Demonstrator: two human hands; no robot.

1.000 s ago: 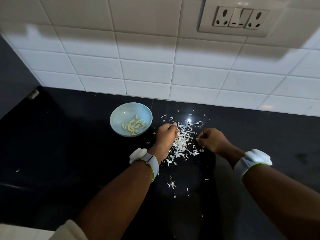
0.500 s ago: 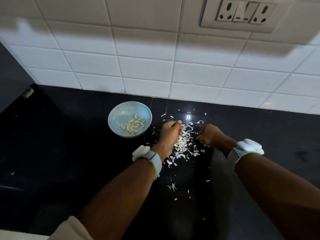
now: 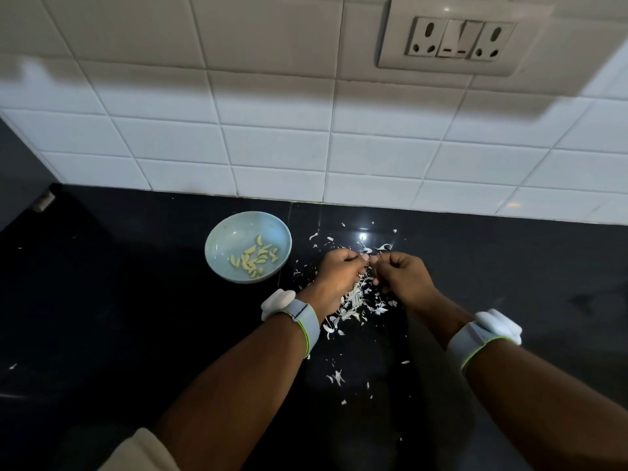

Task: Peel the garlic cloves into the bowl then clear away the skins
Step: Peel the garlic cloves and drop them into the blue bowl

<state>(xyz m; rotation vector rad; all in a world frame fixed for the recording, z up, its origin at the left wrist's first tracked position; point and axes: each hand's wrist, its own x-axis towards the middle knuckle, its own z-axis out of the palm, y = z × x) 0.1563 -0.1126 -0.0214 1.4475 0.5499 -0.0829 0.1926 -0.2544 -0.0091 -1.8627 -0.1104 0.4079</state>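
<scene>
Pinching something unseen, both hands, left (image 3: 336,271) and right (image 3: 402,277), meet curled over skins (image 3: 356,299) beside bowl (image 3: 222,244); likely best peeling low.

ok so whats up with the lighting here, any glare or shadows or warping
Head view: dim overall; a broad shadow band crosses the upper wall tiles; a small glare spot shines on the black counter behind the hands; wide-angle distortion bends the tile lines and slants the socket plate.
</scene>
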